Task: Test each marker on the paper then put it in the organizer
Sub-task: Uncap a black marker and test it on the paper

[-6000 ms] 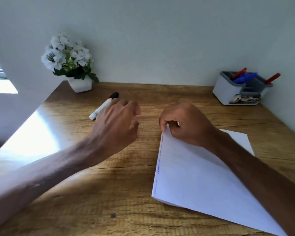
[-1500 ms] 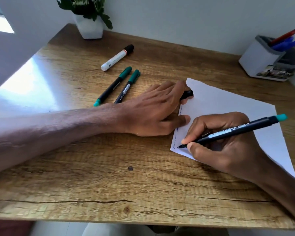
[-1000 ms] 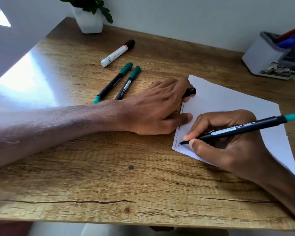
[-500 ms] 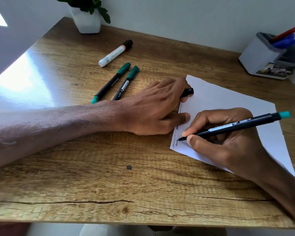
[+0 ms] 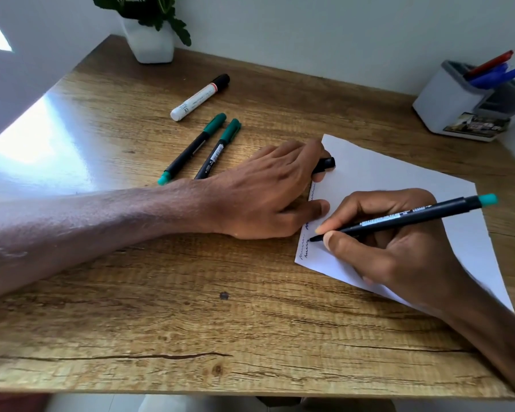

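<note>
little has moved since half a second ago: the right hand (image 5: pixel 399 257) keeps its marker (image 5: pixel 414 217) tip-down at the same spot on the paper (image 5: pixel 384 173), and the left hand (image 5: pixel 265 191) has not left the sheet's edge.

count, markers outside the organizer (image 5: pixel 446 105): four.
- one in use, black barrel with a teal end, pinched between right thumb and fingers, tip touching the paper's 9 o'clock edge beside the scribbles (image 5: pixel 305 251), tail pointing to 2 o'clock.
- two green markers (image 5: pixel 195 148), capped, lying side by side on the table (image 5: pixel 161 292) at 11 o'clock of the left hand, just apart from each other.
- one white marker (image 5: pixel 201 96), black cap on, farther off at 11 o'clock, near the pot (image 5: pixel 153 43).

count, caps loose: one dark cap (image 5: pixel 324 165), gripped in the left hand's curled fingers, its end sticking out over the paper; the left thumb lies on the sheet's edge.

count, paper: one sheet, at 3 o'clock on the table, its near corner hidden under the right hand and forearm.

organizer: one, at 2 o'clock, well apart from the hands, holding one red pen (image 5: pixel 491 63) plainly seen and two blue pens (image 5: pixel 506 74).
</note>
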A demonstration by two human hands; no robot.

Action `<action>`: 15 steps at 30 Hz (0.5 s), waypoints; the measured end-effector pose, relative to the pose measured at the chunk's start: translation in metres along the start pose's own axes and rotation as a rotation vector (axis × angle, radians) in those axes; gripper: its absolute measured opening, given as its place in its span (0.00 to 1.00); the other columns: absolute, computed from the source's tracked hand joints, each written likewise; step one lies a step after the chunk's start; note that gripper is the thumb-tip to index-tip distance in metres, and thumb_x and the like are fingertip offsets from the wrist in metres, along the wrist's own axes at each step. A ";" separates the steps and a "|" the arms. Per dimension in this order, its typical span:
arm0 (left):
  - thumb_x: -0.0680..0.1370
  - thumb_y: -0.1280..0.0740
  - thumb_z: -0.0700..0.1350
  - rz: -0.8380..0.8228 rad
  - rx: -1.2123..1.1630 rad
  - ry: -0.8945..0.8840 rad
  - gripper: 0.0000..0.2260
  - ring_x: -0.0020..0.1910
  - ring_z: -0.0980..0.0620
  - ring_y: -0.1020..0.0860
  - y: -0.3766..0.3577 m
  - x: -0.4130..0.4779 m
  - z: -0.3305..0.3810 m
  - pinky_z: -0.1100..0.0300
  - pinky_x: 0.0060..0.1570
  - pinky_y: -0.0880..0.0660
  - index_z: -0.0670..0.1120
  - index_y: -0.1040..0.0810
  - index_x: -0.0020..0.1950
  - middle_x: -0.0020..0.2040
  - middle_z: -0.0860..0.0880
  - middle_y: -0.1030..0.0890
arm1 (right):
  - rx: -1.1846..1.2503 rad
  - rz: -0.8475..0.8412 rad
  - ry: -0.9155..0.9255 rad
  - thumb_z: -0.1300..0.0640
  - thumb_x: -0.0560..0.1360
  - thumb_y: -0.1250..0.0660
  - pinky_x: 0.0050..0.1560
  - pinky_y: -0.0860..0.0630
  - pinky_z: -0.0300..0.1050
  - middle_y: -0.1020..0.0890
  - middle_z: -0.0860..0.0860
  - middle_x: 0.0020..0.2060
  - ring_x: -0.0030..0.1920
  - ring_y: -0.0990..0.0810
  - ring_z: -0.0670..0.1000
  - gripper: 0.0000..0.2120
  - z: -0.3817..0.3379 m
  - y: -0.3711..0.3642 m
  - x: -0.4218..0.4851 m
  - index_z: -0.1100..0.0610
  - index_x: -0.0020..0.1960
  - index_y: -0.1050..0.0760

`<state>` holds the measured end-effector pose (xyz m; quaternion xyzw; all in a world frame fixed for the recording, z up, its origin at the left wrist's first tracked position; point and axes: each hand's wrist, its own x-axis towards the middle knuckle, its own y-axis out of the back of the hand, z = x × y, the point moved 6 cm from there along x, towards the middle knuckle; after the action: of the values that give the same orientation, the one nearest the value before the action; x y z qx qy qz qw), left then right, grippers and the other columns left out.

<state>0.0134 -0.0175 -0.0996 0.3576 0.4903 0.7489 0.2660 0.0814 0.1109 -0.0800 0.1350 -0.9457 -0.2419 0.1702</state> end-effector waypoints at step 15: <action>0.86 0.51 0.55 0.010 -0.105 0.029 0.14 0.61 0.50 0.26 0.003 -0.001 0.001 0.47 0.61 0.28 0.46 0.34 0.61 0.60 0.49 0.22 | 0.237 0.267 -0.044 0.67 0.73 0.29 0.23 0.29 0.44 0.20 0.58 0.29 0.22 0.28 0.60 0.03 0.009 0.021 -0.002 0.65 0.43 0.17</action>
<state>0.0152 -0.0187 -0.0969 0.3346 0.4523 0.7801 0.2736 0.0759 0.1329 -0.0778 0.0219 -0.9806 -0.1067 0.1630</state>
